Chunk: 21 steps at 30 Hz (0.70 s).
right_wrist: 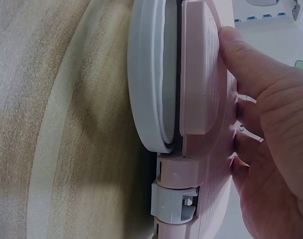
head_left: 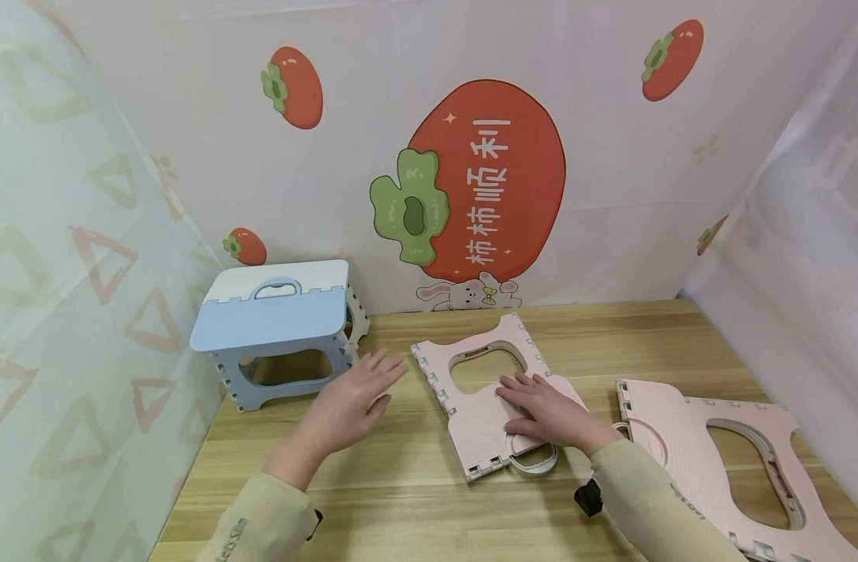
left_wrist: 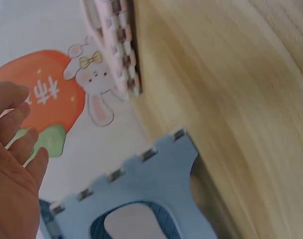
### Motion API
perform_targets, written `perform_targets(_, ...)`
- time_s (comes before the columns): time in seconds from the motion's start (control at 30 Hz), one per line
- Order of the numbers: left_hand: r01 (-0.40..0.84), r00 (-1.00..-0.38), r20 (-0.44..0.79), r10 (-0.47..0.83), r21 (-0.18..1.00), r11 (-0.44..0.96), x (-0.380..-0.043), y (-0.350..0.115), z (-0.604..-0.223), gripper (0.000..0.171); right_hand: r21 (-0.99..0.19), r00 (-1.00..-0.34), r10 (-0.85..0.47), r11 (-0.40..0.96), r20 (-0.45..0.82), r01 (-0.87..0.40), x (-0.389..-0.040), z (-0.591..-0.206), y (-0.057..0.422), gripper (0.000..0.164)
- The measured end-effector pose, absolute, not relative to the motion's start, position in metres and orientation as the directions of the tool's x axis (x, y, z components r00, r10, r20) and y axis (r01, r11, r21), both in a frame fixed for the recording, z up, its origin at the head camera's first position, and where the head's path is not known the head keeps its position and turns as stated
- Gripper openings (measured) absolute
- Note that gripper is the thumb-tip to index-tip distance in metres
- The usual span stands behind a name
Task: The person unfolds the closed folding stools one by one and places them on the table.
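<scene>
A pink folding stool (head_left: 481, 417) lies folded flat on the wooden table, its white carry handle (head_left: 536, 462) sticking out at the near edge. My right hand (head_left: 550, 412) rests on its top with fingers spread; in the right wrist view the thumb and fingertips (right_wrist: 247, 115) touch the pink surface beside the handle. My left hand (head_left: 351, 402) hovers above the table with its fingers extended, holding nothing. Close to it stands a blue and white folding stool (head_left: 274, 316), unfolded upright on its legs. In the left wrist view, the blue leg panel (left_wrist: 141, 174) shows below that hand.
A second pink folding stool (head_left: 688, 445) lies folded flat at the right, partly behind the right sleeve (head_left: 653, 499). Behind the wooden table (head_left: 400, 507) hangs a white cloth (head_left: 576, 47) with persimmon prints; similar cloth encloses both sides.
</scene>
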<state>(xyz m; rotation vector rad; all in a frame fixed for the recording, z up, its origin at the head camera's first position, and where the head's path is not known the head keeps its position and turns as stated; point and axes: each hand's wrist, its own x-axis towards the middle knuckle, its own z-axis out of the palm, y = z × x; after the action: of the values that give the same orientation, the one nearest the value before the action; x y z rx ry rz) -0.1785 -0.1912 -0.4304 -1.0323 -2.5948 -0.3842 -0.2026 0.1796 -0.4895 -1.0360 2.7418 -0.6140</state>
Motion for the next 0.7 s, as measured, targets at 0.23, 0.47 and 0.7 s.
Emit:
perform_targets(0.23,0.702,-0.711,0.211,0.671,0.156,0.695,-0.195,-0.165,-0.452,0.057,-0.434,-0.752,-0.659,0.676,0.007,-0.596,-0.203,-0.491,0.18,0.063)
perform_targets(0.47,0.669,-0.739,0.071,0.67,0.195,0.717,-0.208,-0.144,-0.469,0.053,-0.444,-0.76,-0.65,0.679,0.004,-0.584,-0.203,-0.492,0.18,0.064)
perform_targets(0.7,0.652,-0.742,-0.009,0.67,0.219,0.726,-0.214,-0.127,-0.481,0.058,-0.443,-0.754,-0.657,0.67,0.019,-0.596,-0.202,-0.492,0.181,0.063)
